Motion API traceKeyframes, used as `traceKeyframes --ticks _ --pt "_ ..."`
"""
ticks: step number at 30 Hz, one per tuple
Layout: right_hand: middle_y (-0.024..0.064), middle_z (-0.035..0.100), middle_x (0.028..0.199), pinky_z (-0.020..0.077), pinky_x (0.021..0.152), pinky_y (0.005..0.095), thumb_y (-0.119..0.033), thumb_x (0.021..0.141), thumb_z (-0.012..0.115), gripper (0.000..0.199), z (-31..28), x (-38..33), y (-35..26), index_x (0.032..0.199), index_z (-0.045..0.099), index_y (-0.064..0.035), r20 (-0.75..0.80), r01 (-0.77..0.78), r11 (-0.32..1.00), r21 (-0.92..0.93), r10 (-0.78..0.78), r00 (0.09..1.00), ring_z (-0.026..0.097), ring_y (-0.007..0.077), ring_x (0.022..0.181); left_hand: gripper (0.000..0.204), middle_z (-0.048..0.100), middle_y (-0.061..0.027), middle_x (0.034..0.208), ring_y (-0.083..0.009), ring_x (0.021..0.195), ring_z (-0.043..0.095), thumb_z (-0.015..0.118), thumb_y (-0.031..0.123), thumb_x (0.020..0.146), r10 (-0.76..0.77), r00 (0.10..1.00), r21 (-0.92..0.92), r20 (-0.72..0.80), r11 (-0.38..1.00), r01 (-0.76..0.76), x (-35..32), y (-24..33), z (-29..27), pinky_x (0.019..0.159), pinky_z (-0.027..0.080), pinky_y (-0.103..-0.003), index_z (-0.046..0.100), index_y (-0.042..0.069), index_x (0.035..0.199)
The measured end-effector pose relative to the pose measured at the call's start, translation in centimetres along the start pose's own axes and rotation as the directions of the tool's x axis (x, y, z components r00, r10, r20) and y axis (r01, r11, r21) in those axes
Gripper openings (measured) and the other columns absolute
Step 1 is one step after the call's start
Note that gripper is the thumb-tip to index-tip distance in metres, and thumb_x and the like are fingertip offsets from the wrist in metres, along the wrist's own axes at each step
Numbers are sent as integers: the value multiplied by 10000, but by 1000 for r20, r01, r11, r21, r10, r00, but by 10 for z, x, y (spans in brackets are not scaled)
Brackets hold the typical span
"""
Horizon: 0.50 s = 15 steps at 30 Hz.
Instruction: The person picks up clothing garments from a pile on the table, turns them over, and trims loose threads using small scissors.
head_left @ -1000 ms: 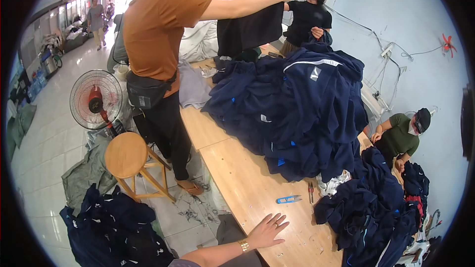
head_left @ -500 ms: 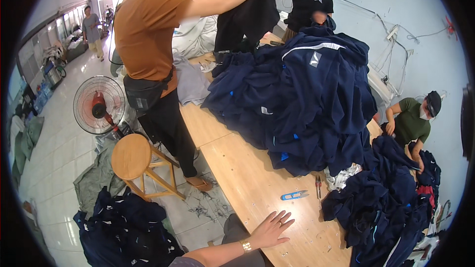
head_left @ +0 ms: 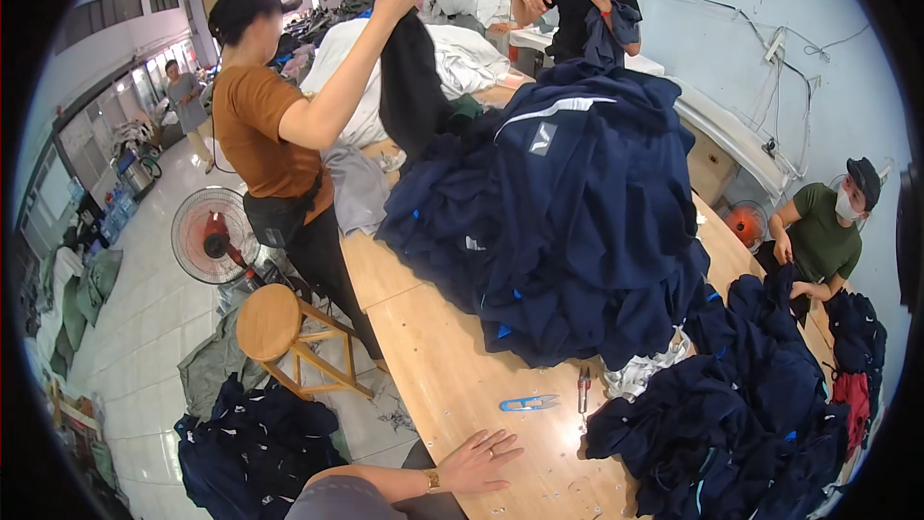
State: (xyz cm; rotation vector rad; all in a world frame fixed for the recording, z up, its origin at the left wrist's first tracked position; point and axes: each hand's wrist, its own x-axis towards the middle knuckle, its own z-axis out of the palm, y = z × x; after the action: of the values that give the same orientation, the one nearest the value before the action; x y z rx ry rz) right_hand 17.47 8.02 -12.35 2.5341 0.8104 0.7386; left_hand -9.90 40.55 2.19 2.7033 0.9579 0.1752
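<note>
A big heap of navy garments (head_left: 568,221) fills the table (head_left: 433,376) at one o'clock. My left hand (head_left: 478,460) rests flat, its grip open and empty; the right one is unseen. Blue thread snips (head_left: 527,403) lie near, at one o'clock; I judge picking them up needs a short reach.

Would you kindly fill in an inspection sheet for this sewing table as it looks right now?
Surface: long wooden table, bare near the wearer, with small scraps scattered on it.
Job's things: blue thread snips and a second dark cutter lie just beyond the hand; big heap of navy jackets and a smaller heap.
Clutter: white cloth scraps; navy garments on the floor.
Hands: left hand flat on the table, fingers spread, holding nothing; right hand not in view.
Cables: wires on the blue wall.
Surroundings: round stool, floor fan, co-workers handling garments.
</note>
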Motion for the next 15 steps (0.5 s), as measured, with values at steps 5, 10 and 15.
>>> traceKeyframes --ticks 5,10,15 --pt "253 487 1214 466 831 507 -443 948 377 496 -29 19 1 1316 454 -119 11 5 1000 -12 -5 1000 547 392 1012 688 280 -87 1464 -247 1373 179 404 568 874 5 999 79 42 997 -9 -8 3 -2 1102 102 -434 307 149 1412" --pt "258 480 1231 469 833 512 -441 954 365 496 -49 1 5 1331 442 -127 31 -47 997 -68 49 998 549 396 1018 707 265 -116 1466 -276 1372 175 406 560 877 42 998 55 -56 998 -39 -11 0 7 1095 119 -450 273 131 1423" --pt "263 528 1115 484 767 458 -380 947 399 413 -15 -67 22 1226 513 -97 -24 -116 878 465 144 989 574 346 905 692 283 -121 1453 -279 1361 205 417 541 873 67 997 19 -39 998 -67 -4 1 14 1089 148 -463 288 128 1414"
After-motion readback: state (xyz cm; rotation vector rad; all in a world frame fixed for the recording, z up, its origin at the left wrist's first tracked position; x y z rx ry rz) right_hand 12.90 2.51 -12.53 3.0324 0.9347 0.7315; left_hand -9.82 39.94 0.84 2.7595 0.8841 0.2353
